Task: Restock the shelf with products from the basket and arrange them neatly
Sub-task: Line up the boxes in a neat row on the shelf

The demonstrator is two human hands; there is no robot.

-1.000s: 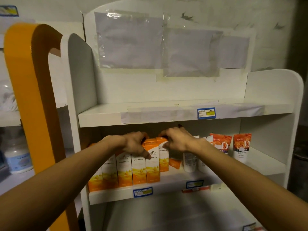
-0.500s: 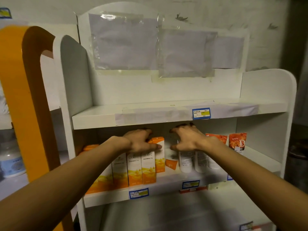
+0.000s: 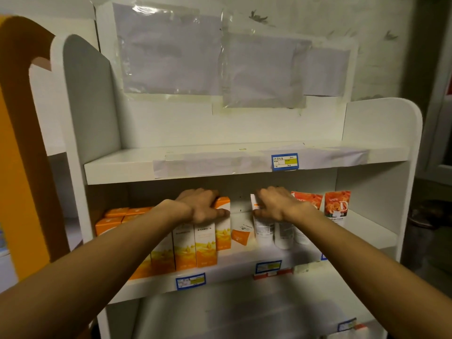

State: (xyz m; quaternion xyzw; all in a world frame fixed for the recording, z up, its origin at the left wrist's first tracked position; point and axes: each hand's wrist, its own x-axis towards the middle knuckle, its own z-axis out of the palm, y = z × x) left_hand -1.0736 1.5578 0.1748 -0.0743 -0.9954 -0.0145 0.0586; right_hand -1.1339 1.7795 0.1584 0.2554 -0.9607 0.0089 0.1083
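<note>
Orange-and-white cartons (image 3: 195, 248) stand in a tight row on the middle shelf (image 3: 234, 270) of a white display unit, with further cartons lying behind them toward the left side panel. The left hand (image 3: 199, 207) lies palm-down over the tops at the right end of that row, thumb pressed to the front face of the last carton (image 3: 223, 223); the fingers (image 3: 208, 194) curl over the far edge but grip nothing clear of the shelf. The right hand (image 3: 277, 206) rests likewise on the tops of the white tubes (image 3: 265, 231), fingers draped over them, thumb forward. Neither hand lifts a product. Two orange-topped tubes (image 3: 336, 209) stand further right, apart from the hand.

Assessment: the step in hand appears to be squaring up the two groups. To do it well, pressure should be even and directed backward and inward, so that faces align with the shelf edge without tipping the tall, narrow cartons. The tubes stand on their caps and will likely topple if pushed high up; a lower contact would be safer.

Obstruction: an orange-cornered white sachet (image 3: 241, 234) leans in the gap between cartons and tubes and would be crushed if the groups were closed together. The upper shelf (image 3: 171, 165) sits low over the hands, limiting lift. Blue price labels (image 3: 190, 281) on the front lip mark positions. The basket is not in view.
</note>
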